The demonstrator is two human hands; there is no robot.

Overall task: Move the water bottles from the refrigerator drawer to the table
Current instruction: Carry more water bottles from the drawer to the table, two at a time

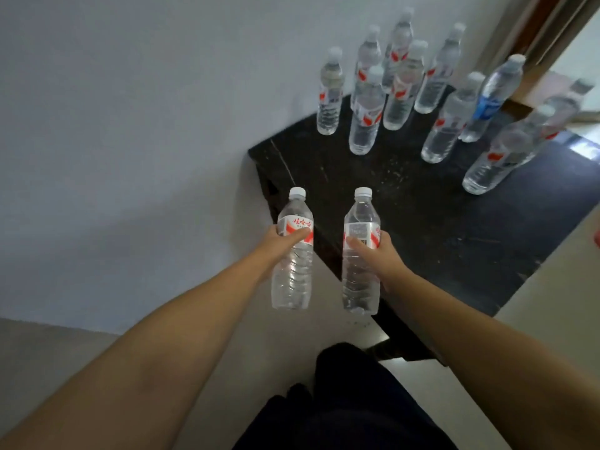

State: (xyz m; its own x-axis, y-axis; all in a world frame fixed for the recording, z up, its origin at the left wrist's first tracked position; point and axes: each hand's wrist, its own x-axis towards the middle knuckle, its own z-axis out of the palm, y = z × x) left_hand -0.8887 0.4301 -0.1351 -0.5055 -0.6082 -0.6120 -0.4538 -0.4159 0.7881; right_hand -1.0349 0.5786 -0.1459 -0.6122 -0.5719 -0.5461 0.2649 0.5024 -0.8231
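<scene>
My left hand point(281, 241) grips one water bottle point(293, 251) upright, fingers wrapped round its label, just left of the dark desk point(422, 216). My right hand point(376, 251) grips a second bottle point(361, 254) over the desk's near edge. Further right — standing bottles point(367, 112) crowd the far end, one blue-labelled point(490, 99).

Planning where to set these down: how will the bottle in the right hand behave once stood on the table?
The bottle looks full, so probably heavy for its size. Tall and narrow, it may tip if nudged. Its thin ribbed wall likely flexes under the right hand.
</scene>
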